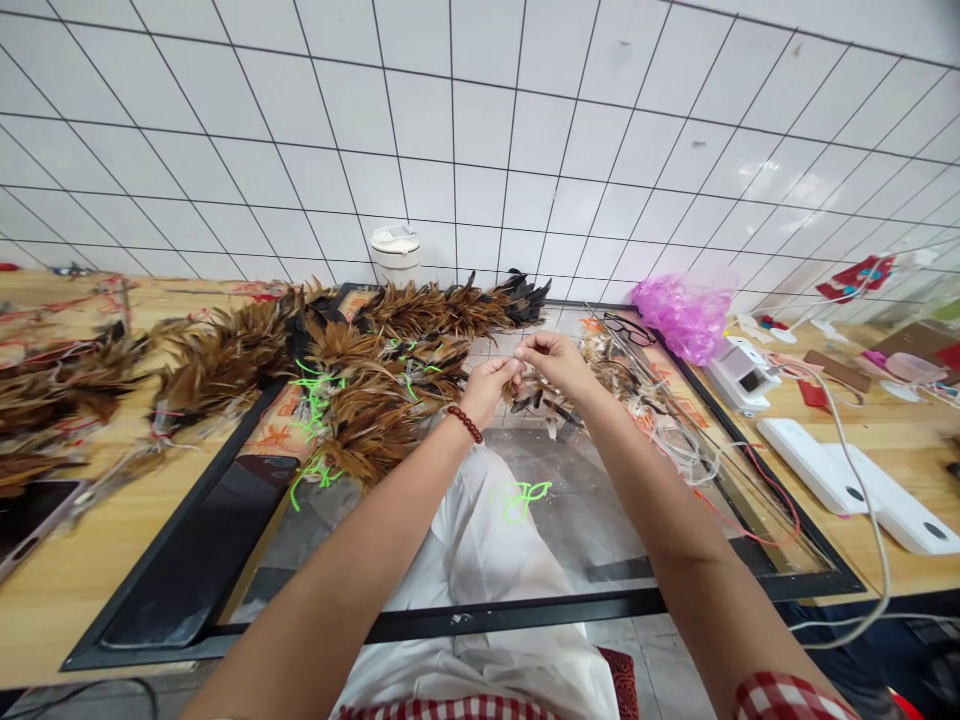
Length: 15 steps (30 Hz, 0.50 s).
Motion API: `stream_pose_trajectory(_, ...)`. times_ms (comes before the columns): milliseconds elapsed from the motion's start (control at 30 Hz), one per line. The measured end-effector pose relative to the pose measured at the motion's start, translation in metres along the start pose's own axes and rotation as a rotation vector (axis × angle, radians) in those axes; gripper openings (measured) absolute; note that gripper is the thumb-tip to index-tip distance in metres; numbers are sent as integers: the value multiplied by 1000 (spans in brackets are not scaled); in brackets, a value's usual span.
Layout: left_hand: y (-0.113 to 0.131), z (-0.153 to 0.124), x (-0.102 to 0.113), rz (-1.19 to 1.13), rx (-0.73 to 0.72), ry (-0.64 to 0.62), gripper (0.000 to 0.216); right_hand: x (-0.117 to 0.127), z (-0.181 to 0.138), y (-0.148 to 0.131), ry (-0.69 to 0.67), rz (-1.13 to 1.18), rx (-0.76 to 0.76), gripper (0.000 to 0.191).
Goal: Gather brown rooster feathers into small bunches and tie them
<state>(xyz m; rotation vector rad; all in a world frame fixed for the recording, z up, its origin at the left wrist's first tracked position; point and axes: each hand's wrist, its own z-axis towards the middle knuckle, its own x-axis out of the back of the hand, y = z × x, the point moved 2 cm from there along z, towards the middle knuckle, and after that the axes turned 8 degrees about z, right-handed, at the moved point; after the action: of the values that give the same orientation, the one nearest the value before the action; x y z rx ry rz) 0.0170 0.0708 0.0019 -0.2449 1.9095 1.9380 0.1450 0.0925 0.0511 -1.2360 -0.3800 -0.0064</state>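
Observation:
My left hand (491, 385) is closed in a pinch on a small brown feather (513, 387), of which only a bit shows below the fingertips. Right beside it, my right hand (555, 358) has thumb and forefinger pressed together; what lies between them is too small to tell. Both hands are over a glass panel in a black frame (525, 608). Left of them lie bunches of brown feathers (375, 405) tied with bright green strings (319, 470). To the right is a loose pile of paler feathers (611, 372). A loop of green string (525, 492) rests on the glass nearer me.
A white lidded cup (396, 255) stands by the tiled wall. Glasses (628, 328) and a purple plastic bag (686, 315) lie back right, near white power banks (862, 485) and cables. A dark phone (202, 550) lies on the frame's left; more feather strands (217, 355) cover the wooden table.

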Motion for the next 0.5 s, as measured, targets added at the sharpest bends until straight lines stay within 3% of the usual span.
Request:
stream_pose_trajectory(100, -1, 3, 5, -59, -22, 85, 21, 16, 2, 4, 66, -442, -13, 15)
stream_pose_trajectory(233, -6, 8, 13, -101, -39, 162, 20, 28, -3, 14, -160, -966, -114, 23)
stream_pose_trajectory(333, -7, 9, 14, -121, -38, 178, 20, 26, -6, 14, -246, -1091, -138, 23)
stream_pose_trajectory(500, -1, 8, 9, -30, -75, 186, 16, 16, -7, -8, -181, -1088, 27, 23)
